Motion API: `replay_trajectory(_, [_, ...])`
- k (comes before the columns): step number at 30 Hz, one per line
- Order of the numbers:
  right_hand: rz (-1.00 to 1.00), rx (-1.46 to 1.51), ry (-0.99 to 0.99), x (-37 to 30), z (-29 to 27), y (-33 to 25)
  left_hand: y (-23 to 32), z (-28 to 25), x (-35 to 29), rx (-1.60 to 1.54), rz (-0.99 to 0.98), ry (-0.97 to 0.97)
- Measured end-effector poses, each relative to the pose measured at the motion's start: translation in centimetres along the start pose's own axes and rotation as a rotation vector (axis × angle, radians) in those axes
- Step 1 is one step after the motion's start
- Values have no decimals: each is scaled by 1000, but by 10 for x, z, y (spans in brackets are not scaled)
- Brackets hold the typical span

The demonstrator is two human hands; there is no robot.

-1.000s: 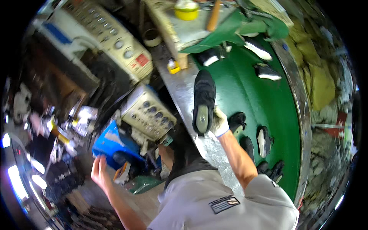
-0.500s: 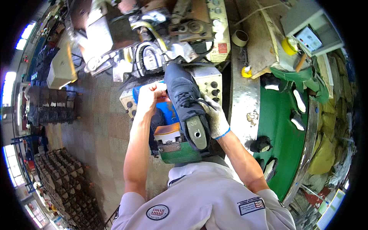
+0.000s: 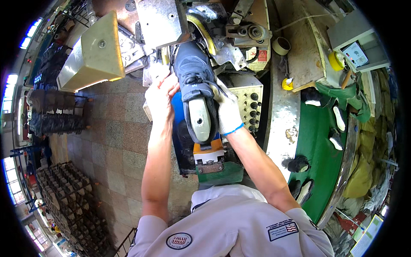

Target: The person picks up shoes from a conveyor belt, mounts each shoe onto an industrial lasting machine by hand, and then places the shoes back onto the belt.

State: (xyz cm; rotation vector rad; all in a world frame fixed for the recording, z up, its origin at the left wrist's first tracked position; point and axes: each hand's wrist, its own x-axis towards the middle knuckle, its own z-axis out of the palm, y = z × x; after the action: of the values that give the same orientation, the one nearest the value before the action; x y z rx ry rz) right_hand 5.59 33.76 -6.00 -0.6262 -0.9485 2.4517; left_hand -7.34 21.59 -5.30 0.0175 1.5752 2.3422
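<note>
A dark grey lace-up shoe (image 3: 193, 64) sits on a pale green shoe last (image 3: 199, 122), whose top shows in the heel opening. Its toe points away from me and reaches in beneath the metal plate (image 3: 162, 21) of a machine, beside a curved yellow band (image 3: 201, 32). My bare left hand (image 3: 162, 97) presses curled fingers to the shoe's left side near the forefoot. On the right side, my right hand (image 3: 229, 108), in a white knitted glove with blue cuff edging, grips the shoe by the laces and collar. The toe tip is hidden.
A control box (image 3: 247, 96) with black knobs stands right of the shoe. Farther right, several shoes lie on a green belt (image 3: 319, 158). A beige machine housing (image 3: 92, 55) juts out at left. Below the shoe is an orange-and-white part (image 3: 208, 154). Loaded racks (image 3: 70, 201) stand lower left.
Both hands have moved the shoe forward, toe first, into the machine, and turned it more upright in view. My right hand stays on its right side. The view has shifted.
</note>
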Motion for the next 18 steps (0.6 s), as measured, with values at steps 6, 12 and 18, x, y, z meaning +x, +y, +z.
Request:
replay_trajectory(6, [-166,-253,26,21,-5,32,-11,4,-27,166,-215,-6])
replay_trajectory(12, [-247,-552,31,17,-10,28,-27,2,-36,-92,-493,-89])
replay_trajectory(18, [-312,-587,19,28,-30,47,-37,-4,-36,-36,-414,-117])
